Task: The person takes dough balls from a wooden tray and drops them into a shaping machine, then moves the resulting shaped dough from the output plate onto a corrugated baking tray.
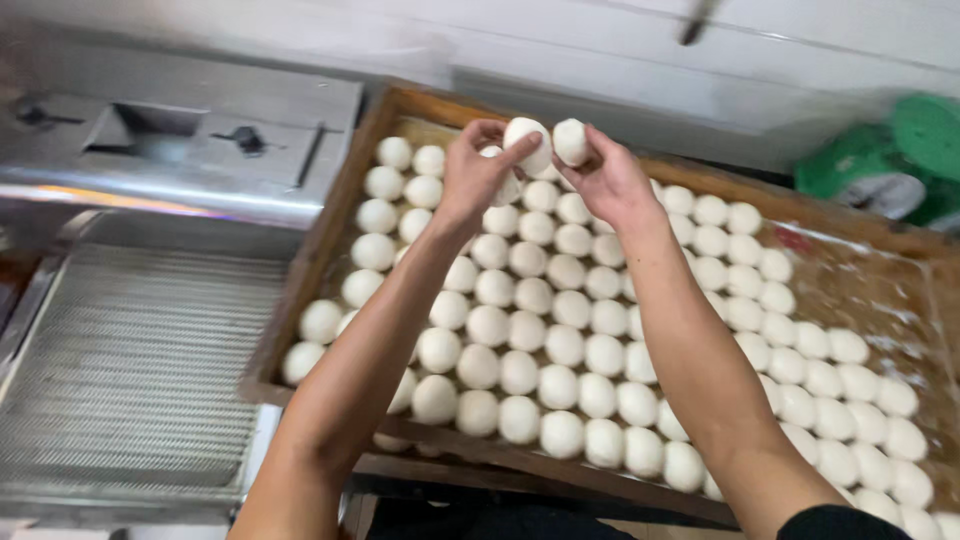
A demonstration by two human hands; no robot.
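Left hand (478, 172) fingers clamped on one dough ball (528, 143), right hand (605, 178) pinching another (571, 141), both above the wooden tray (330, 225) at twelve o'clock; soft dough likely dents, or drops onto packed rows (560, 330).

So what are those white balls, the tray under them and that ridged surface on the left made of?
The white balls look like raw dough: matte, pale, smooth and slightly flattened where they sit. The left hand and right hand each hold one. The tray seems to be bare wood: brown, dull, dusted with what may be flour. The ridged surface looks like metal, grey with a faint sheen; its exact kind is unclear.
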